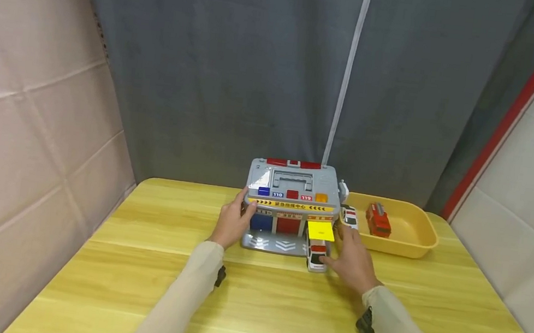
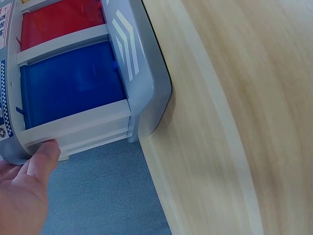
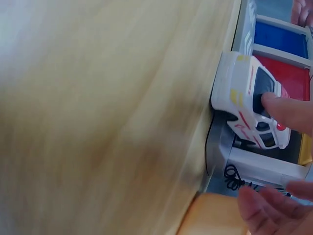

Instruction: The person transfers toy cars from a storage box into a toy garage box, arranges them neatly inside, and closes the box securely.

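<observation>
A grey toy rescue station [image 1: 294, 186] stands near the back of the table, with a blue door [image 2: 73, 81], a red door [image 1: 287, 225] and a lifted yellow door [image 1: 321, 230]. My left hand [image 1: 232, 222] holds its left roof corner, thumb at the front. In the bay beneath the yellow door sits a white toy ambulance [image 3: 234, 88], its front end sticking out over the ramp. My right hand [image 1: 354, 259] is beside it. Its thumb touches the ambulance's windshield, while the other fingers stay apart from it. The yellow door hides part of the ambulance.
A yellow tray [image 1: 411, 249] stands right of the station. In it lie a red toy fire truck [image 1: 378, 220] and another white toy car [image 1: 349, 217]. A grey curtain [image 1: 208, 72] hangs behind the wooden table [image 1: 147, 263].
</observation>
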`<state>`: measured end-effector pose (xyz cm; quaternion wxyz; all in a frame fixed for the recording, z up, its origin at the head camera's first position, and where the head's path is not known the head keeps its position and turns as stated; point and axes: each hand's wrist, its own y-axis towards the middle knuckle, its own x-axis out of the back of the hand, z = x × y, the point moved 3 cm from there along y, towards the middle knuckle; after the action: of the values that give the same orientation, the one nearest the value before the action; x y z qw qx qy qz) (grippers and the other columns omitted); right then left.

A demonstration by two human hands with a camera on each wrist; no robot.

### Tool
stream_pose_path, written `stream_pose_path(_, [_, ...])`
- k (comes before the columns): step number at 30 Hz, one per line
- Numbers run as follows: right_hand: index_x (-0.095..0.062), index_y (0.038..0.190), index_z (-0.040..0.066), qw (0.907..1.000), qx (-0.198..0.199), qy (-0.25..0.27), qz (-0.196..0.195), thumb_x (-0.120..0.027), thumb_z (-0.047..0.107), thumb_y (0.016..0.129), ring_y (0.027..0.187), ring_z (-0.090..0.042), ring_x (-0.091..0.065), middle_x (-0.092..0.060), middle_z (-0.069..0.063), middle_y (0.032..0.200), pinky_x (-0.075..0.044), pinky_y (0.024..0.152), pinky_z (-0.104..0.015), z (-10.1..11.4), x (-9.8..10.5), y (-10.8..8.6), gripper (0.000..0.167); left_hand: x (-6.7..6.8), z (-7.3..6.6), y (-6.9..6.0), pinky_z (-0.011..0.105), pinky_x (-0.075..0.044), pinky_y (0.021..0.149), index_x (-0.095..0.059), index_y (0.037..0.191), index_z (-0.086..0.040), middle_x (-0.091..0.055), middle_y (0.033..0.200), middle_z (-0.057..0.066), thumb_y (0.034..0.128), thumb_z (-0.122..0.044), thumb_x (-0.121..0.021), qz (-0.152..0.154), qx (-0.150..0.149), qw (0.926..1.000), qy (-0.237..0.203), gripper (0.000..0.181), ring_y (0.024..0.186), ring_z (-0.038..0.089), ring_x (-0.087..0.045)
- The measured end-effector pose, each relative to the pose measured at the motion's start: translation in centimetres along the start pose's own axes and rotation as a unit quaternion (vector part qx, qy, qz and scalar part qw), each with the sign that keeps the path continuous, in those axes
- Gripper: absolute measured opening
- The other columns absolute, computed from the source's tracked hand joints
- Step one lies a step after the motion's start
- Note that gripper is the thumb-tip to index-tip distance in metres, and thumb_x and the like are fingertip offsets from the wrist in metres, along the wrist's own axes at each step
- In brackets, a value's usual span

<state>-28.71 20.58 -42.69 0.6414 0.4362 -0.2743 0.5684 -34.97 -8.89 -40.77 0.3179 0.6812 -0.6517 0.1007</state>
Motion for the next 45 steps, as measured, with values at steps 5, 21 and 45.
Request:
stream_pose_path(5, [-0.025, 0.155, 0.002, 0.9987, 0.024, -0.002, -0.044, -0.096, 0.023, 0.064, 0.121, -0.042, -0.048, -0.042, -0.029, 0.140, -0.050, 0.104, -0.060, -0.1, 0.3, 0.4, 0.117, 0.1, -0.1, 0.0, 0.042, -0.049, 0.111, -0.029, 0.159, -0.011, -0.054, 0.148, 0.021, 0.1048, -0.041, -0.047, -0.001, -0.007, 1.0000, 0.000, 0.064, 0.133, 0.033, -0.058])
stream_pose_path(21, [-0.009, 0.163, 0.022, 0.9943, 0.099, -0.030, -0.029, -0.098, 0.032, 0.059, 0.142, -0.050, -0.022, -0.018, -0.029, 0.159, -0.039, 0.111, -0.069, -1.0, 1.0, 2.4, 0.137, 0.1, -0.4, 0.0, 0.042, -0.052, 0.109, -0.033, 0.157, -0.010, -0.058, 0.144, 0.021, 0.1051, -0.038, -0.049, -0.005, -0.011, 0.9999, 0.002, 0.062, 0.129, 0.031, -0.062])
stream_pose_path(45, [-0.022, 0.158, 0.006, 0.9950, 0.076, 0.004, -0.066, -0.093, 0.019, 0.068, 0.113, -0.042, -0.049, -0.038, -0.030, 0.136, -0.052, 0.099, -0.057, -0.9, 0.4, 3.4, 0.115, 0.2, -0.1, -0.1, 0.042, -0.051, 0.110, -0.030, 0.159, -0.013, -0.054, 0.148, 0.020, 0.1054, -0.039, -0.048, -0.002, 0.003, 1.0000, -0.001, 0.062, 0.132, 0.032, -0.060])
